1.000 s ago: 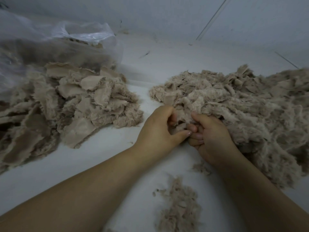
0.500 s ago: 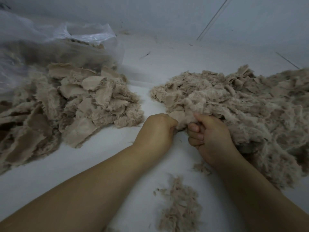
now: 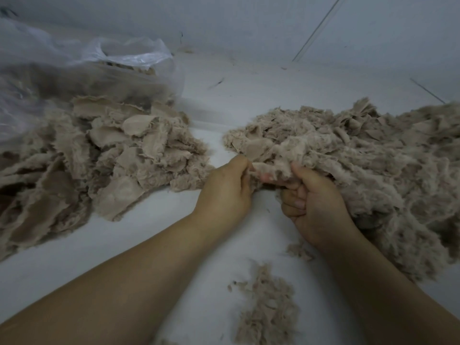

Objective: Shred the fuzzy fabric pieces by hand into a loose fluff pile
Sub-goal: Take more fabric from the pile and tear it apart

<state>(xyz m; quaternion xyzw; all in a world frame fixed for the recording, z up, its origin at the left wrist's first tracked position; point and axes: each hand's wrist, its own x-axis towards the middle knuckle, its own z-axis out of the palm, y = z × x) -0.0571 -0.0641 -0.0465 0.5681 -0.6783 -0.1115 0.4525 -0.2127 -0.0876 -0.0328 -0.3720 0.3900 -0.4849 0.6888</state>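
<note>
Both hands are working 1 fuzzy fabric piece (image 3: pixel 267 170) at the near-left edge of the big fluff pile (image 3: pixel 361 160). The left hand (image 3: pixel 225 192) is pinching the piece's left end, fingers curled around it, while the right hand (image 3: pixel 313 202) is gripping the right end with its fingers (image 3: pixel 292 195) folded under and the thumb pressing on top — 2 grips set close together, which looks meant to put the strain on a short span of cloth so it tears. The piece is stretching between the 2 hands, just above the white desk (image 3: pixel 139 235), and its far side is merging into the fluff pile, so where one ends and the other begins is hard to tell.

The layout is reading as a left-to-right flow: the stack of whole pieces (image 3: pixel 104 158) is spilling from the clear plastic bag (image 3: pixel 74 70) on the left, well apart from the shredded pile on the right, probably so torn and untorn stock are not mixing. Holding the work right at the pile's edge means freed tufts can drop straight onto it. A small scatter of fluff (image 3: pixel 266 305) is lying near the forearms — likely strays that fell short
</note>
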